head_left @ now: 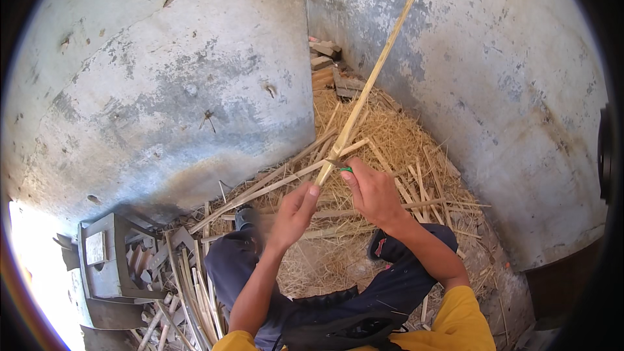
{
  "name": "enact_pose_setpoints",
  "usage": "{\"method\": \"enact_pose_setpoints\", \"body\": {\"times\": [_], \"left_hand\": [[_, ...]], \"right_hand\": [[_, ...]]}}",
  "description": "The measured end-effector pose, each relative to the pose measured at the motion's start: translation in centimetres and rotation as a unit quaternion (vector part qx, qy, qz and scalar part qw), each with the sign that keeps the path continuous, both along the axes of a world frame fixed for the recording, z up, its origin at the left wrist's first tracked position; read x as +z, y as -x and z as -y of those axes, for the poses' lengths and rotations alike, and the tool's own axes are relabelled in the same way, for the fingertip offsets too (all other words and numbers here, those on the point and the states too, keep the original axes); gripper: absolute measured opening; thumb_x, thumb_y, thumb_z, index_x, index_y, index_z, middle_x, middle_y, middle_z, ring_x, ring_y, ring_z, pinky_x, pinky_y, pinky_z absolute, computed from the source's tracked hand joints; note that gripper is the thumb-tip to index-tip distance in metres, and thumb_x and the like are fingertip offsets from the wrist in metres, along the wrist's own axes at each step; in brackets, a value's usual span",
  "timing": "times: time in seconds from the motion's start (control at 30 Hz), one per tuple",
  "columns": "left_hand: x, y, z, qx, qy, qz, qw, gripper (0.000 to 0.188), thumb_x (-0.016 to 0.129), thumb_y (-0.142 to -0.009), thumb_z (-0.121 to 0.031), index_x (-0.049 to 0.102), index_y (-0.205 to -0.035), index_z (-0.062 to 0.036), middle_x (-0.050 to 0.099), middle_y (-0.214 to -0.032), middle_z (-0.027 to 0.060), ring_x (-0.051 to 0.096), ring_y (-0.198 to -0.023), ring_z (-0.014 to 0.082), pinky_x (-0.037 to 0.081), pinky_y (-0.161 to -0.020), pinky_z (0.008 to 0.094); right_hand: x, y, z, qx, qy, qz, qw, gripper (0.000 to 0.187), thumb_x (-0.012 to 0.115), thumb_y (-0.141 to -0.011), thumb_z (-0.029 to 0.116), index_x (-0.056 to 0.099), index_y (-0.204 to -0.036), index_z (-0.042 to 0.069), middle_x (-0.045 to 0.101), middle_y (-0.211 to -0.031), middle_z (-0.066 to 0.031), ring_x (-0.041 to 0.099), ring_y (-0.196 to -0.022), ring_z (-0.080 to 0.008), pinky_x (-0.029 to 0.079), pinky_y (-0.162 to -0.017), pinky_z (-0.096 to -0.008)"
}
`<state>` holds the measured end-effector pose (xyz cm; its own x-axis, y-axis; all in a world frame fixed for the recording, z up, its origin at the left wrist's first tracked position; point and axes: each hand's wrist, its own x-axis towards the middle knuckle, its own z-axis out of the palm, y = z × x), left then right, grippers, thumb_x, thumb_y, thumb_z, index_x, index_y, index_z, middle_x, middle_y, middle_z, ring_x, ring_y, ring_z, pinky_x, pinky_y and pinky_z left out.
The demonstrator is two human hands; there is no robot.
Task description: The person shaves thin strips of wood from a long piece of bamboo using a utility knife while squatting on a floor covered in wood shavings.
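A long, pale yellow bamboo strip [368, 91] slants up and away to the right. My left hand [294, 213] is closed round its near end, with the thumb laid along it. My right hand [376, 195] grips a small knife [346, 169]; a bit of green handle shows by the fingers, and the rest is hidden in the fist. The dark blade crosses the strip just beyond my left thumb and touches it. Both hands are in front of my bent knees, above the littered floor.
Shavings [396, 127] and loose strips [273, 185] cover the ground around my feet. A worn wall [195, 84] stands at left, another wall [494, 91] at right. A grey box-like frame [110, 257] is at lower left, near more strips. Bricks [323, 52] lie in the far corner.
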<state>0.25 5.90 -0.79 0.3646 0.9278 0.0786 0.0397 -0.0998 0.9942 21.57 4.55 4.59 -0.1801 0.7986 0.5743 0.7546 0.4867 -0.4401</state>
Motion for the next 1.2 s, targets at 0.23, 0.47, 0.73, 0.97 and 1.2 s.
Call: {"method": "enact_pose_setpoints", "body": {"times": [0.23,0.47,0.73,0.97,1.2], "left_hand": [[1.9,-1.6,1.5,0.14,-0.16,-0.124,0.969,0.034,0.052,-0.112,-0.03,0.06,-0.099,0.0008,0.051,-0.06,0.0135,0.049,-0.051,0.021,0.04,-0.054,0.0395],[0.3,-3.1,1.9,0.157,-0.182,-0.145,0.96,0.039,0.044,-0.114,-0.03,0.057,-0.094,0.0015,0.051,-0.062,0.0197,0.05,-0.054,0.0395,0.041,-0.057,0.0456],[-1.4,-3.5,1.2,0.213,-0.237,-0.28,0.906,0.03,0.047,-0.113,-0.026,0.054,-0.097,-0.0012,0.059,-0.065,0.0244,0.06,-0.062,0.0501,0.043,-0.056,0.0562],[-1.8,-3.7,0.8,0.206,-0.243,-0.289,0.903,0.027,0.052,-0.11,-0.026,0.051,-0.098,-0.0021,0.061,-0.067,0.0262,0.061,-0.06,0.0506,0.045,-0.051,0.0576],[-1.7,-3.6,0.5,0.198,-0.206,-0.279,0.917,0.03,0.048,-0.112,-0.028,0.053,-0.1,-0.0003,0.061,-0.067,0.0298,0.061,-0.064,0.0534,0.046,-0.057,0.0601]], "right_hand": [[-0.2,0.6,0.2,-0.07,-0.036,0.092,0.993,0.02,0.063,-0.105,0.027,0.058,-0.102,0.008,0.065,-0.079,-0.0094,0.066,-0.059,-0.0333,0.05,-0.049,-0.0426],[-0.3,1.8,0.2,-0.105,-0.038,0.14,0.984,0.018,0.061,-0.106,0.025,0.054,-0.102,0.009,0.064,-0.075,-0.0099,0.065,-0.056,-0.0326,0.049,-0.046,-0.0411],[1.0,1.6,0.6,-0.14,0.023,0.283,0.948,0.016,0.06,-0.103,0.02,0.054,-0.111,0.008,0.065,-0.067,-0.009,0.07,-0.053,-0.0259,0.053,-0.044,-0.0352],[-0.3,1.4,-0.2,-0.154,0.023,0.273,0.949,0.016,0.057,-0.106,0.023,0.051,-0.107,0.008,0.067,-0.068,-0.0105,0.07,-0.053,-0.0288,0.052,-0.043,-0.038],[-2.9,1.7,-1.8,-0.137,-0.027,0.2,0.97,0.024,0.056,-0.108,0.033,0.051,-0.107,0.009,0.068,-0.07,-0.0092,0.07,-0.054,-0.0271,0.052,-0.042,-0.0384]]}}
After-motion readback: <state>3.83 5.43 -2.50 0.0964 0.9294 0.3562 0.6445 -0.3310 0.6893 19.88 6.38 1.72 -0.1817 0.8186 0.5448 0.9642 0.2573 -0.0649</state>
